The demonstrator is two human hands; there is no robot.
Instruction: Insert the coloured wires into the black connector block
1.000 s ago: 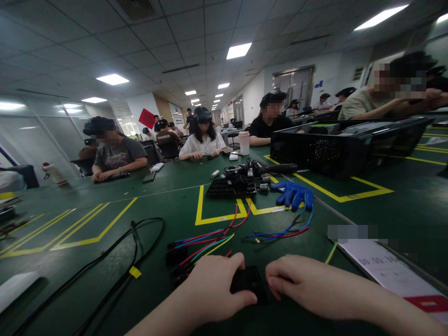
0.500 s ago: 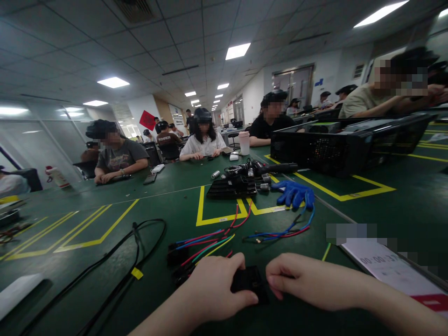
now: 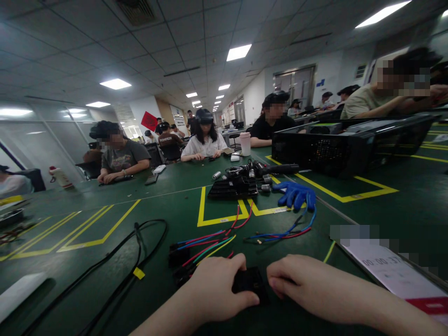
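My left hand (image 3: 217, 287) grips a small black rectangular block (image 3: 255, 282) on the green table, thumb along its near side and fingers along the far side. At the block's right edge, my right hand (image 3: 294, 282) is closed with its fingers curled inward. Whatever the right fingers pinch, if anything, is hidden behind them. Behind my left hand lie red, blue, green and yellow wires (image 3: 210, 246) running from black pieces partly covered by that hand. Farther right is a bundle of blue and red wires (image 3: 287, 234).
Beyond the wires sit a black slotted part (image 3: 233, 187) and a blue glove (image 3: 297, 193). An open black computer case (image 3: 315, 150) stands back right. Black cables (image 3: 117, 254) loop at left. A timer display (image 3: 388, 268) lies at right. Several people sit around the table.
The view has shifted slightly. Both hands stay in nearly the same place at the black block, with no clear change in grip.
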